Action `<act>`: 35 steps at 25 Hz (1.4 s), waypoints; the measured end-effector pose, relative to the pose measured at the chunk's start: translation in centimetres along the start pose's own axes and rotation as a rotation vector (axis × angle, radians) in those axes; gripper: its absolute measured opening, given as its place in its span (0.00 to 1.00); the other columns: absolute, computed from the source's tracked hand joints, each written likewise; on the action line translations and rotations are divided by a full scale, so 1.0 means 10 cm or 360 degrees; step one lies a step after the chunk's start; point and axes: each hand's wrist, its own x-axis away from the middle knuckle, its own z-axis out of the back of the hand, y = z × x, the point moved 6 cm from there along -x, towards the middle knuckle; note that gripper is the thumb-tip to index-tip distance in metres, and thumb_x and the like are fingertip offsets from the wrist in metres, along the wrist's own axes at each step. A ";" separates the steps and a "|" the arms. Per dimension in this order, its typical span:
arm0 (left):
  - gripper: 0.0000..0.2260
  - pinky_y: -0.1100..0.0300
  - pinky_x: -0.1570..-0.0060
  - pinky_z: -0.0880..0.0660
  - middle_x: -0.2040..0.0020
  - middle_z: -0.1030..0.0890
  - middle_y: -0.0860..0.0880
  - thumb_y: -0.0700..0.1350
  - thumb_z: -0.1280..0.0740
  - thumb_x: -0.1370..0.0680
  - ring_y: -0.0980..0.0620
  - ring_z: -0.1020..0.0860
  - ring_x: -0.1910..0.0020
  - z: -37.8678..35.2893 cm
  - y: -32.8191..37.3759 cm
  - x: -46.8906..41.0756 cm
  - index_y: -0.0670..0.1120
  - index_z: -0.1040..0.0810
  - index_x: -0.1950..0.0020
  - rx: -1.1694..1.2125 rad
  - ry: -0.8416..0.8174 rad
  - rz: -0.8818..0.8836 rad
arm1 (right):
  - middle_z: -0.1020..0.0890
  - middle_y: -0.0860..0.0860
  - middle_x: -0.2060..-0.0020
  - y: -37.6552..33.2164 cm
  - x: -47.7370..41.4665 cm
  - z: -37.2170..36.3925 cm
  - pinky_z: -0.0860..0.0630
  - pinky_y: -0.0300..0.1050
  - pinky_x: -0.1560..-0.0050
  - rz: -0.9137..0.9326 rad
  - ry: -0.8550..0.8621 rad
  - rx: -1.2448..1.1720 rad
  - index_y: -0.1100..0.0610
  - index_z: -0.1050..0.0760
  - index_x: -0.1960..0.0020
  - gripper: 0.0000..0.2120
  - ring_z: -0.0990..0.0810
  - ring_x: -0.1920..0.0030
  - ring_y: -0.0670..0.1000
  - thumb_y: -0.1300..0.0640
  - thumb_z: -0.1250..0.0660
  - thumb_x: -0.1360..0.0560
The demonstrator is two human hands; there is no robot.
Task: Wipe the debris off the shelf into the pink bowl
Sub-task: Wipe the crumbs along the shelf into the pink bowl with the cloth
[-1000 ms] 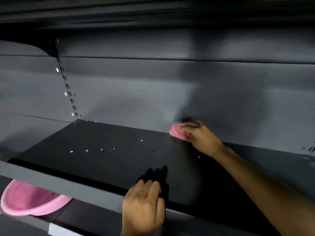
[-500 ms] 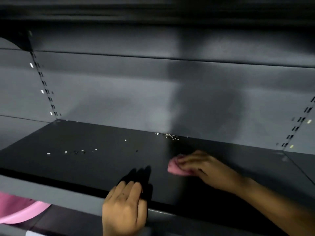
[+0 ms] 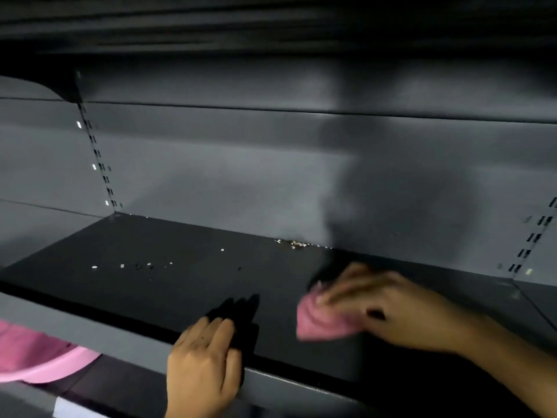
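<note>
Shelf (image 3: pixel 180 285): dark sheet metal, matt and smooth, with a grey painted front lip. Back panel (image 3: pixel 226 182): grey painted metal, faint sheen. Pink cloth (image 3: pixel 319 322): soft, folded fabric, blurred. Pink bowl (image 3: pixel 45 363), at 8 o'clock: smooth glossy plastic. Debris (image 3: pixel 297 244), at 12 o'clock from the cloth: pale, dry flecks.

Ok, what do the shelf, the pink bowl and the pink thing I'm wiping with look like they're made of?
Shelf: likely painted sheet metal, matte dark grey, with a folded front lip and slotted uprights behind.
Pink bowl: probably plastic, with a smooth, slightly glossy moulded rim.
Pink wiper in the right hand: seems a soft cloth, bunched and folded, though motion blur leaves this open.
</note>
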 end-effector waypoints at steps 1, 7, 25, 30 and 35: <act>0.09 0.62 0.67 0.41 0.74 0.30 0.48 0.41 0.46 0.32 0.52 0.38 0.69 0.00 0.00 -0.01 0.41 0.30 0.71 -0.0001 0.0007 0.0010 | 0.17 0.44 0.47 -0.21 0.14 -0.13 0.28 0.30 0.42 0.0124 -0.0142 -0.0054 0.51 0.20 0.46 0.11 0.22 0.45 0.42 0.61 0.34 0.26; 0.09 0.62 0.68 0.40 0.74 0.32 0.49 0.42 0.45 0.33 0.50 0.37 0.69 0.05 0.01 -0.04 0.43 0.30 0.72 0.0058 0.0055 0.0049 | 0.21 0.36 0.44 -0.19 0.40 -0.37 0.30 0.33 0.42 0.0032 -0.0198 -0.0037 0.47 0.22 0.46 0.08 0.24 0.44 0.40 0.51 0.39 0.21; 0.10 0.69 0.74 0.28 0.74 0.24 0.50 0.50 0.42 0.39 0.51 0.24 0.76 0.02 -0.28 -0.17 0.49 0.24 0.74 0.0412 -0.0365 -0.0700 | 0.14 0.58 0.58 0.67 0.13 0.27 0.29 0.36 0.59 -0.1573 0.0853 0.0639 0.58 0.18 0.56 0.09 0.16 0.58 0.54 0.66 0.27 0.35; 0.14 0.65 0.74 0.24 0.70 0.18 0.47 0.49 0.43 0.39 0.52 0.20 0.73 -0.02 -0.26 -0.12 0.48 0.18 0.72 0.0453 -0.0381 -0.0694 | 0.16 0.64 0.53 0.64 0.91 0.06 0.26 0.53 0.51 -0.2286 0.0524 0.0837 0.60 0.20 0.53 0.12 0.18 0.52 0.64 0.52 0.36 0.24; 0.12 0.66 0.73 0.24 0.68 0.18 0.48 0.47 0.42 0.39 0.51 0.20 0.72 0.01 -0.28 -0.08 0.48 0.18 0.69 0.0496 -0.0393 -0.0637 | 0.20 0.60 0.41 1.03 0.44 -0.23 0.36 0.54 0.34 -0.2473 0.0170 0.0772 0.53 0.28 0.37 0.19 0.24 0.40 0.61 0.47 0.51 0.20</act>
